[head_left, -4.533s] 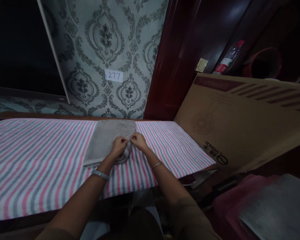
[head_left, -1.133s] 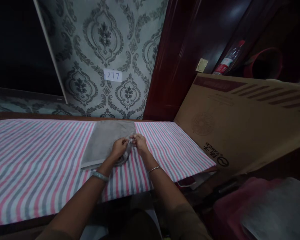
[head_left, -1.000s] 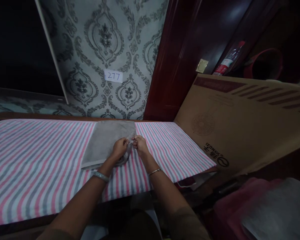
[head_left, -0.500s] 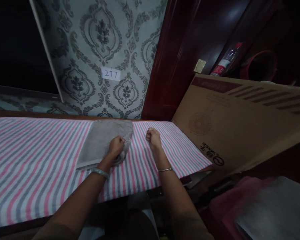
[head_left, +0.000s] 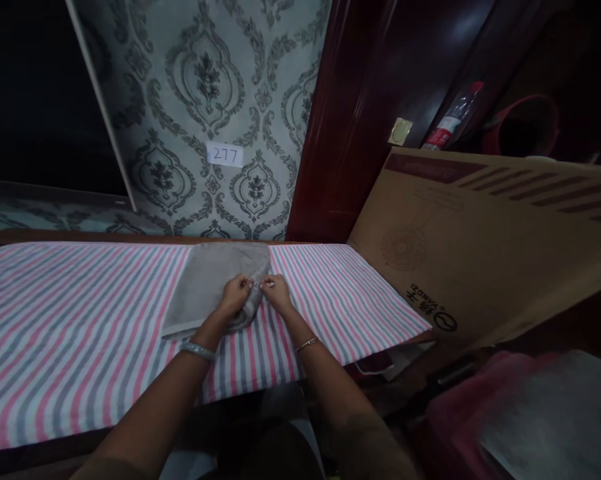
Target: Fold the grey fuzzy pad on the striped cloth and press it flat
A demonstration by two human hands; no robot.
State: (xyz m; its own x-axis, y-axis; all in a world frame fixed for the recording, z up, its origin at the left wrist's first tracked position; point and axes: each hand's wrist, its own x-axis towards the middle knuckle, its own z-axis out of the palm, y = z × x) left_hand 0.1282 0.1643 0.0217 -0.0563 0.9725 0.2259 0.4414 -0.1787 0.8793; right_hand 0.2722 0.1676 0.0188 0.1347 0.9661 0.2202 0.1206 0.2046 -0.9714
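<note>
A folded grey garment [head_left: 200, 280] lies on the striped cloth, its gathered edge bunched on the right side. At that edge is a thin pale drawstring [head_left: 255, 285], small and partly covered by fingers. My left hand [head_left: 236, 293] rests over the garment, fingertips pinched together on the drawstring. From the right, my right hand [head_left: 276, 291] meets it at the same edge, its thumb and fingers also closed on the pale string. The two hands' fingertips are a short gap apart.
The pink, grey and white striped cloth [head_left: 95, 320] covers a long table against the patterned wall. A large cardboard box [head_left: 460, 233] stands along the table's right end, with a plastic bottle [head_left: 450, 123] behind it. A dark screen [head_left: 40, 100] is at upper left.
My right hand, a closed fist held away to the right of the garment, has come left to its gathered edge. My left hand has stayed near the same spot.
</note>
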